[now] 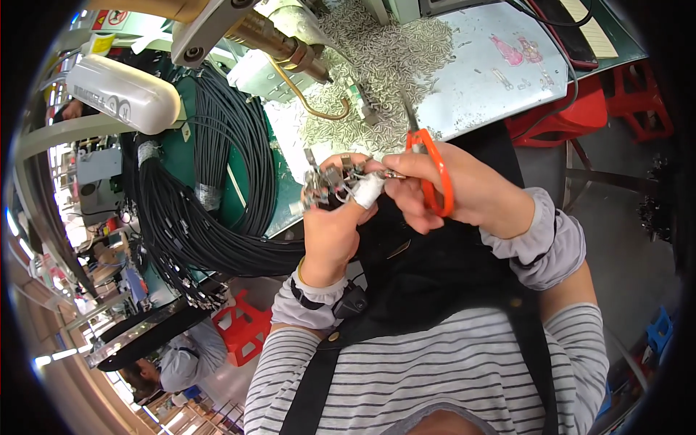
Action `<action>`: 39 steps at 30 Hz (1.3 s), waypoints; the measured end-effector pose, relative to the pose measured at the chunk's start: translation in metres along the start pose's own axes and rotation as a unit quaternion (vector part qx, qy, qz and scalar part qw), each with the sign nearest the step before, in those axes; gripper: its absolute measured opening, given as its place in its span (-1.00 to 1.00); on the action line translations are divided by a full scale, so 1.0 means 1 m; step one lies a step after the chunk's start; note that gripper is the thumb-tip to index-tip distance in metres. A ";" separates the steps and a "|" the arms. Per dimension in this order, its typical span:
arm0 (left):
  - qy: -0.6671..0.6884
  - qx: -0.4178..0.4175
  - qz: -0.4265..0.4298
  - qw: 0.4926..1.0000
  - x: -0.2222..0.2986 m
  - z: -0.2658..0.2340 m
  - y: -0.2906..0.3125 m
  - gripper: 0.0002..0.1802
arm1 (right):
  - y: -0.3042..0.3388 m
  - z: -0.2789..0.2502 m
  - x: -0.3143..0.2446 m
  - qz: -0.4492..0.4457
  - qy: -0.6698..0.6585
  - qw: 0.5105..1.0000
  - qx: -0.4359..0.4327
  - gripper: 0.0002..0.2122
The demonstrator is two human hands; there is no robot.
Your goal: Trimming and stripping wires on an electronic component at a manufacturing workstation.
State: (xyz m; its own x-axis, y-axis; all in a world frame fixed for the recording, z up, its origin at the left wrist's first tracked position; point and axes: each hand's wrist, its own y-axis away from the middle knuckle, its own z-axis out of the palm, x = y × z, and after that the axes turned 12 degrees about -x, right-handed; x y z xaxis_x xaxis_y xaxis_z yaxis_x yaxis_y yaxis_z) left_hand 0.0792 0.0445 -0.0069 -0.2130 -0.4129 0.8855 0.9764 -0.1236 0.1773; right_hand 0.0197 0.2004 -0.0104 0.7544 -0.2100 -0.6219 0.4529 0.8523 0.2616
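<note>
My left hand [330,232] is closed round a bunch of cable ends with small metal connectors [326,181]. White tape [368,188] wraps its thumb. Close beside it, my right hand [478,185] carries scissors with orange handles [442,170], the loops over the fingers and the blades pointing away from me. Its thumb and forefinger also pinch a small metal end [394,174], which meets the left thumb. Whether this end belongs to the bunch, I cannot tell. Both hands are held above my black apron [428,283], at the bench's near edge.
Small metal pins [406,54] are heaped across the pale bench top [478,101]. A machine head [290,54] with a bent brass tube overhangs them. Coils of black cable [239,145] lie on the left. Red stools [565,112] stand right; another person [192,359] sits lower left.
</note>
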 end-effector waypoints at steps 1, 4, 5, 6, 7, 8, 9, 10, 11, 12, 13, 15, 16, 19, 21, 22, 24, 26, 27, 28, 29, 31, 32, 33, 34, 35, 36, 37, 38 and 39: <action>-0.048 -0.009 0.013 0.999 -0.002 -0.003 0.002 -0.76 | 0.001 -0.002 -0.003 0.032 -0.017 0.999 -0.016 -0.75; -0.082 0.000 0.016 0.996 0.000 0.000 0.003 -0.74 | 0.001 -0.005 -0.006 0.097 -0.052 0.993 -0.048 -0.77; -0.068 0.017 0.008 0.997 0.002 0.004 0.003 -0.75 | 0.000 -0.005 -0.006 0.068 0.004 0.997 -0.042 -0.80; -0.054 0.035 -0.001 0.998 0.003 0.005 0.003 -0.77 | 0.000 -0.005 -0.005 0.038 0.060 0.997 -0.036 -0.82; -0.054 0.036 -0.001 0.998 0.002 0.004 0.002 -0.77 | 0.000 -0.005 -0.004 0.009 0.116 0.993 -0.030 -0.85; -0.006 0.021 -0.023 1.000 0.002 0.001 0.001 -0.78 | -0.001 -0.005 -0.003 0.010 0.116 0.993 -0.031 -0.85; 0.040 0.004 -0.044 0.998 0.001 -0.001 0.000 -0.79 | -0.001 -0.005 -0.001 -0.122 0.365 0.923 0.015 -0.87; 0.087 -0.012 -0.065 0.994 0.002 -0.003 -0.001 -0.80 | -0.002 -0.006 0.001 -0.244 0.583 0.773 0.059 -0.87; 0.087 -0.011 -0.065 0.994 0.003 -0.003 -0.001 -0.80 | -0.003 -0.007 0.003 -0.345 0.750 0.556 0.098 -0.86; 0.105 -0.015 -0.080 0.991 0.006 -0.002 -0.001 -0.80 | -0.005 -0.009 0.003 -0.344 0.749 0.557 0.098 -0.86; 0.124 -0.019 -0.095 0.988 0.008 -0.001 -0.001 -0.81 | -0.008 -0.014 0.002 -0.390 0.727 0.558 0.094 -0.83; 0.143 -0.020 -0.110 0.983 0.009 -0.001 0.000 -0.81 | -0.013 -0.019 0.001 -0.477 0.675 0.556 0.085 -0.78; 0.140 -0.022 -0.111 0.984 0.009 -0.001 0.000 -0.81 | -0.012 -0.020 0.001 -0.477 0.674 0.558 0.085 -0.78; 0.134 -0.025 -0.115 0.984 0.007 -0.001 -0.001 -0.81 | -0.004 -0.021 0.001 -0.434 0.714 0.543 0.082 -0.75; 0.133 -0.019 -0.123 0.983 0.007 -0.001 -0.001 -0.82 | -0.004 -0.021 0.002 -0.441 0.707 0.547 0.082 -0.76; 0.132 -0.016 -0.127 0.983 0.007 -0.001 -0.001 -0.82 | -0.005 -0.022 0.002 -0.448 0.700 0.550 0.081 -0.76; 0.132 -0.014 -0.130 0.983 0.006 0.000 -0.001 -0.83 | -0.004 -0.022 0.004 -0.455 0.693 0.554 0.079 -0.77; 0.130 -0.011 -0.135 0.982 0.005 0.000 -0.001 -0.84 | -0.001 -0.020 0.007 -0.443 0.693 0.561 0.096 -0.78; 0.131 -0.010 -0.135 0.982 0.005 0.001 -0.001 -0.84 | 0.001 -0.019 0.008 -0.437 0.693 0.564 0.104 -0.78; 0.133 -0.004 -0.134 0.982 0.006 0.003 -0.001 -0.84 | 0.002 -0.017 0.010 -0.437 0.692 0.565 0.104 -0.78; 0.136 0.001 -0.133 0.982 0.006 0.004 -0.001 -0.84 | 0.004 -0.016 0.013 -0.428 0.700 0.559 0.117 -0.78; 0.138 0.006 -0.132 0.982 0.004 0.006 -0.001 -0.84 | 0.007 -0.013 0.017 -0.412 0.715 0.547 0.142 -0.78; 0.118 0.003 -0.103 0.988 0.002 0.007 0.000 -0.84 | 0.006 -0.012 0.019 -0.412 0.715 0.547 0.142 -0.78; 0.099 0.001 -0.074 0.992 0.000 0.008 0.001 -0.83 | 0.005 -0.012 0.022 -0.412 0.714 0.545 0.152 -0.80; 0.079 -0.003 -0.044 0.996 -0.002 0.010 0.002 -0.82 | 0.003 -0.012 0.025 -0.412 0.714 0.542 0.162 -0.81; 0.079 -0.002 -0.044 0.996 -0.005 0.010 0.003 -0.82 | 0.001 -0.011 0.027 -0.413 0.713 0.540 0.172 -0.82; -0.010 0.021 0.000 1.000 -0.010 0.010 0.004 -0.81 | 0.000 -0.010 0.030 -0.413 0.713 0.540 0.171 -0.82; -0.099 0.044 0.043 0.993 -0.014 0.009 0.005 -0.79 | -0.003 -0.008 0.033 -0.405 0.648 0.622 0.170 -0.84; -0.187 0.066 0.087 0.976 -0.015 0.009 0.005 -0.78 | -0.005 -0.006 0.035 -0.392 0.576 0.697 0.167 -0.85; -0.187 0.066 0.087 0.976 -0.013 0.009 0.004 -0.78 | -0.005 -0.004 0.036 -0.375 0.498 0.765 0.162 -0.87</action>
State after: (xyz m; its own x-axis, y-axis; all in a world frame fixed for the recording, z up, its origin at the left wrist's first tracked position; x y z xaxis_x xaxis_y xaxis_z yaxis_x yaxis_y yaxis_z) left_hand 0.0866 0.0577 -0.0138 -0.0404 -0.0557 0.9976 0.9980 0.0470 0.0430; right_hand 0.0428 0.1902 -0.0376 -0.4381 0.0259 -0.8986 0.7970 0.4735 -0.3749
